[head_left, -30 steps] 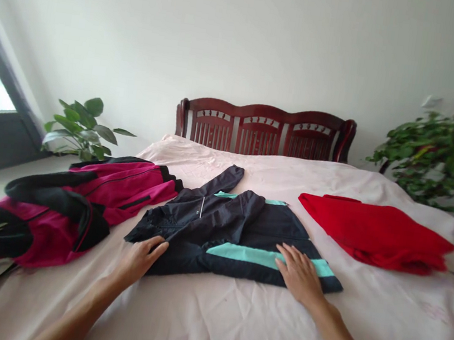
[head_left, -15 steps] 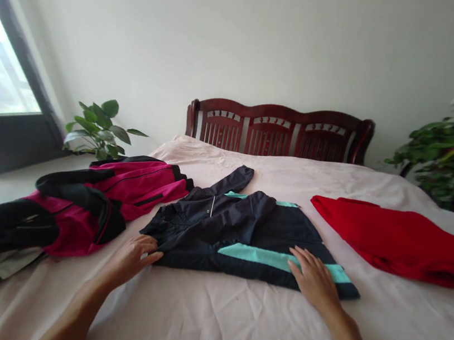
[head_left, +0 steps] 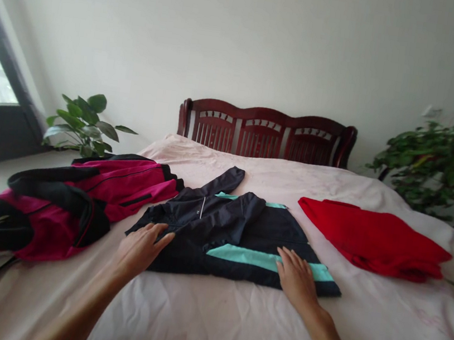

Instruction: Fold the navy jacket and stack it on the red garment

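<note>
A dark navy jacket [head_left: 228, 221] with turquoise stripes lies across the bed in front of me. One of its sleeves sticks out toward the headboard, and the other is laid over the body. My left hand [head_left: 144, 245] is over the collar end at the left, thumb and fingers apart. On the lower turquoise stripe, near the hem at the right, my right hand [head_left: 299, 276] rests with its fingers stretched out flat.
A pink and black jacket [head_left: 123, 183] lies crumpled at the left, a grey and black garment partly under it. To the right is a folded red garment [head_left: 373, 238]. Behind the pale bedsheet [head_left: 206, 319] stands a wooden headboard [head_left: 263, 133], with leafy plants on both sides.
My left hand has moved up and inward from the jacket's lower left edge onto its collar end. The right hand stays on the stripe. The view has turned slightly to the right.
</note>
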Tool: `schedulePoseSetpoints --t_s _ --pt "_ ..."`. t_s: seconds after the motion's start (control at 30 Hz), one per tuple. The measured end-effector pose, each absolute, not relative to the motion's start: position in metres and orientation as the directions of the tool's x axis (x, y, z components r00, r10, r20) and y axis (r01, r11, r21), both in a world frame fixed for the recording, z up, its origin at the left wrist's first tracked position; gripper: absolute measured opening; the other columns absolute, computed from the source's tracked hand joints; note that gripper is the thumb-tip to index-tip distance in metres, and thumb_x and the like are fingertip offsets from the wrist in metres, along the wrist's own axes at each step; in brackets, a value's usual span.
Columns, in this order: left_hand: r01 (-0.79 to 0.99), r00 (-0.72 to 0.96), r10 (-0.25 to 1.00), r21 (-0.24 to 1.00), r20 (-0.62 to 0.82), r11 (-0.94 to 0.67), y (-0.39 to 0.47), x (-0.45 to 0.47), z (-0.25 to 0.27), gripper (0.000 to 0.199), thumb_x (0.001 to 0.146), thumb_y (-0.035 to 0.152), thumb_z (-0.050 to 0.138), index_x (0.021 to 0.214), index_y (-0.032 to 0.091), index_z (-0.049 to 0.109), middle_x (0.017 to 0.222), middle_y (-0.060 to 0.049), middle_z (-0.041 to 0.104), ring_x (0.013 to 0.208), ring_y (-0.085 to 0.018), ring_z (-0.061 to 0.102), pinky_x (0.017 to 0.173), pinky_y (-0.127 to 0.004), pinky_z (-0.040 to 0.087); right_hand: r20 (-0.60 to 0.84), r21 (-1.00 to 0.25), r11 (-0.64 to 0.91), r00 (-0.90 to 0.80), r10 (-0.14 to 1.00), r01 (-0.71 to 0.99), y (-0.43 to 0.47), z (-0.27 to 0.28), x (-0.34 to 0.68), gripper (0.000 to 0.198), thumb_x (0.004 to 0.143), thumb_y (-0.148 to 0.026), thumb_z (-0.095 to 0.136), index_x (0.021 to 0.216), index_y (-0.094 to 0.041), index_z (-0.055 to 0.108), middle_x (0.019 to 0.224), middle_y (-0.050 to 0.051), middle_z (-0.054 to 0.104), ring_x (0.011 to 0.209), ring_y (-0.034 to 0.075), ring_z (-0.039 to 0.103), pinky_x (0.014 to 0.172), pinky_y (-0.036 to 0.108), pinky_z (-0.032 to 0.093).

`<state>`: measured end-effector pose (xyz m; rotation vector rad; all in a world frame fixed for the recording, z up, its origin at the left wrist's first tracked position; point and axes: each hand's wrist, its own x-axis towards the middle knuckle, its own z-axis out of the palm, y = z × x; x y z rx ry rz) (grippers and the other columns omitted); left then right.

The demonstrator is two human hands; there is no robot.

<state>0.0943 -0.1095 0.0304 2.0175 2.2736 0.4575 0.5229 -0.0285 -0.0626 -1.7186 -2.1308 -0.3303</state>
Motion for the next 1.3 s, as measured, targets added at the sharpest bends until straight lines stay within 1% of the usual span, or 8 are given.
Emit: schedulePoseSetpoints --t_s 0.13,0.37,0.5,0.6,0.83,0.97,1.13,1.3 --pt "0.97 -0.161 0.98 0.203 0.12 0.135 -0.082 0.127 0.022 0.055 0.097 0.049 0.044 0.144 0.021 0.044 0.13 -0.012 0.063 0.109 -0.028 0.067 0.084 -0.035 0.051 0.462 -0.104 0.382 -0.296 0.836 0.918 -0.039 -0.028 0.472 0.051 0.094 -0.014 0.032 0.141 -0.02 0.053 0.146 0.009 0.054 0.139 0.024 0.044 0.115 0.05 0.033" --pt "0.967 -0.134 0.991 0.221 0.026 0.125 -0.076 0.129 -0.016 0.041 0.099 0.037 0.044 0.136 0.022 0.048 0.13 -0.012 0.066 0.117 -0.026 0.065 0.091 -0.035 0.05 0.329 -0.109 0.708 -0.647 0.688 0.698 -0.044 -0.006 0.377 0.054 0.101 -0.048 0.036 0.15 -0.026 0.041 0.157 0.007 0.041 0.147 0.025 0.029 0.122 0.051 0.017" --pt "0.948 -0.173 0.985 0.27 0.005 0.166 -0.079 0.123 -0.015 0.037 0.098 0.041 0.045 0.131 0.024 0.051 0.122 -0.011 0.071 0.113 -0.026 0.067 0.088 -0.035 0.05 0.118 -0.121 0.449 -0.437 0.892 0.885 0.002 -0.027 0.407 0.054 0.101 -0.049 0.033 0.15 -0.026 0.042 0.159 0.008 0.037 0.147 0.027 0.03 0.119 0.057 0.019" --pt "0.942 -0.196 0.981 0.276 -0.001 0.188 -0.079 0.123 -0.012 0.036 0.097 0.044 0.044 0.126 0.024 0.053 0.115 -0.012 0.073 0.109 -0.028 0.069 0.085 -0.037 0.051 0.071 -0.094 0.266 -0.26 0.963 0.959 0.029 -0.035 0.438 0.054 0.101 -0.046 0.033 0.152 -0.028 0.037 0.161 0.005 0.031 0.149 0.028 0.027 0.118 0.061 0.018" --pt "0.955 -0.181 0.983 0.241 0.01 0.173 -0.079 0.126 -0.016 0.035 0.099 0.043 0.036 0.123 0.023 0.051 0.108 -0.012 0.075 0.104 -0.03 0.071 0.079 -0.037 0.051 0.202 -0.086 0.239 -0.218 0.955 0.967 0.029 -0.027 0.432 0.051 0.101 -0.038 0.032 0.145 -0.02 0.049 0.156 0.009 0.042 0.147 0.029 0.03 0.119 0.056 0.018" --pt "0.955 -0.177 0.984 0.239 -0.021 0.176 -0.083 0.126 -0.016 0.036 0.097 0.044 0.041 0.125 0.025 0.051 0.109 -0.011 0.075 0.105 -0.029 0.071 0.08 -0.036 0.051 0.328 -0.127 0.392 -0.335 0.883 0.911 0.026 -0.015 0.395 0.05 0.101 -0.039 0.031 0.144 -0.021 0.05 0.155 0.01 0.044 0.146 0.027 0.031 0.119 0.051 0.02" --pt "0.955 -0.162 0.984 0.239 -0.074 0.176 -0.084 0.123 -0.017 0.038 0.096 0.044 0.042 0.128 0.024 0.05 0.11 -0.012 0.075 0.105 -0.032 0.07 0.08 -0.04 0.051 0.13 -0.164 0.609 -0.595 0.793 0.776 0.046 -0.013 0.357 0.058 0.101 -0.052 0.027 0.152 -0.027 0.038 0.161 0.003 0.034 0.15 0.019 0.023 0.122 0.044 0.012" --pt "0.954 -0.179 0.98 0.228 -0.09 0.195 -0.085 0.127 -0.016 0.036 0.097 0.042 0.042 0.127 0.025 0.049 0.11 -0.011 0.075 0.104 -0.031 0.071 0.079 -0.038 0.051 -0.001 -0.146 0.411 -0.416 0.909 0.9 0.112 -0.019 0.394 0.061 0.1 -0.052 0.027 0.153 -0.023 0.037 0.162 0.007 0.03 0.15 0.024 0.023 0.121 0.049 0.014"
